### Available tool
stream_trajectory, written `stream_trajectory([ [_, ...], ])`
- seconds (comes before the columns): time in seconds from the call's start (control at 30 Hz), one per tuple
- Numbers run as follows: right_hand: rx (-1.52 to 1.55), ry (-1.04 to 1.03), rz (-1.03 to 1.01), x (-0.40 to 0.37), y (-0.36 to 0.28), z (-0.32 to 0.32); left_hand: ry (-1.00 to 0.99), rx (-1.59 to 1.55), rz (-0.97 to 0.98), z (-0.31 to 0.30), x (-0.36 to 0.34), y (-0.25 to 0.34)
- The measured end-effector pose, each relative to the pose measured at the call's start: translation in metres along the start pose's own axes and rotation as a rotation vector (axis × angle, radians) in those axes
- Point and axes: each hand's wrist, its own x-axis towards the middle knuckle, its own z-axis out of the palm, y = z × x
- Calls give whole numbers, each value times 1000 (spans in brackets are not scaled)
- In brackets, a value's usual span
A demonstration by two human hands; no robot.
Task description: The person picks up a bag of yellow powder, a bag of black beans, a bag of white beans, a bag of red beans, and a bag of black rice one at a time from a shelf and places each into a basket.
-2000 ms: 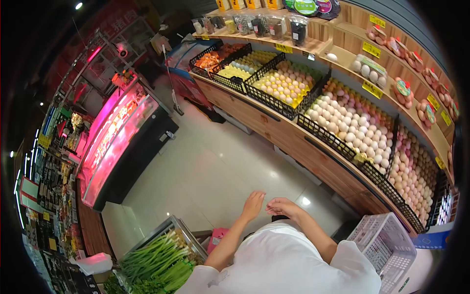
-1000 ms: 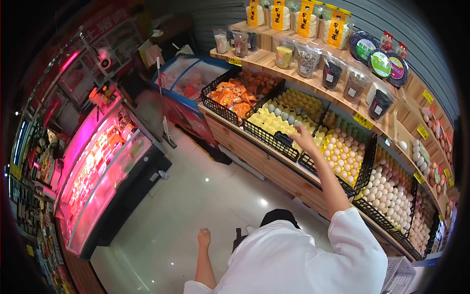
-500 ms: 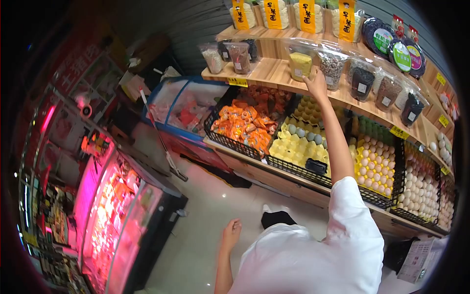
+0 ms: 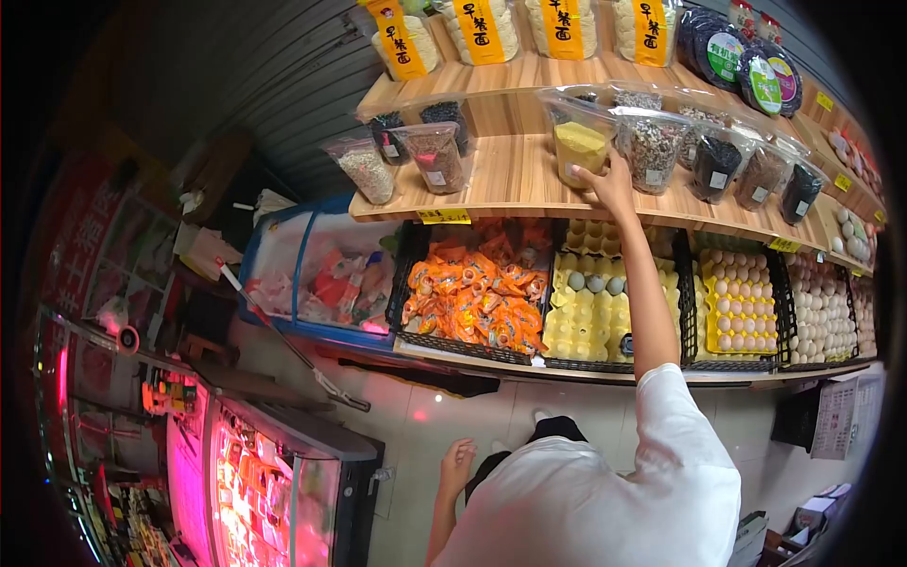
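Observation:
On the lower wooden shelf (image 4: 510, 180), my right hand (image 4: 612, 186) reaches up and grips the lower right side of a clear bag of yellow grain (image 4: 578, 146). The thumb lies across the front of the bag, which stands upright; the fingers behind it are partly hidden. Just right of my hand stands a clear bag of mixed speckled grain (image 4: 652, 151). Farther left on the same shelf is a bag of brown grain (image 4: 439, 163). My left hand (image 4: 457, 465) hangs low over the floor beside my body, fingers loosely curled in with nothing visible in them.
Below the shelf sit a black crate of orange packets (image 4: 477, 293), yellow egg trays (image 4: 576, 321) and more eggs (image 4: 742, 302). A chest freezer (image 4: 321, 274) stands left, with a long-handled mop (image 4: 283, 331) before it. A pink-lit display case (image 4: 255, 482) is lower left. Noodle packs (image 4: 482, 33) line the upper shelf.
The view has shifted left and closer to the shelf. My right hand stays at the yellow grain bag, which now appears farther in from the shelf edge. My left hand still hangs low.

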Motion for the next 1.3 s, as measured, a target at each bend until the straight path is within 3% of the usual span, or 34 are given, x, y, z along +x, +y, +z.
stream_trajectory([
  [0.13,-45,140,9,-15,-32,0,-78,62,82,-28,33,-13],
  [0.27,-2,144,-24,-56,-79,-28,-201,1,170,-56,73,9],
  [0.4,-123,131,-29,-155,-136,-65,-453,-38,224,-81,110,31],
  [0.47,93,79,-36,-221,-152,-71,-572,-5,302,-80,119,36],
  [0.6,33,-47,331,-356,-196,-78,-741,67,456,-63,112,75],
  [0.63,34,-24,391,-408,-197,-81,-892,-29,516,-39,105,78],
  [0.73,135,25,575,-504,-198,-81,-1167,-173,449,6,77,67],
  [0.87,98,158,709,-577,-222,-116,-1515,44,412,46,17,82],
  [1.2,54,608,888,-753,-201,-270,-1967,330,376,208,-176,45],
  [1.3,-118,829,903,-802,-224,-333,-2055,468,664,256,-233,38],
])
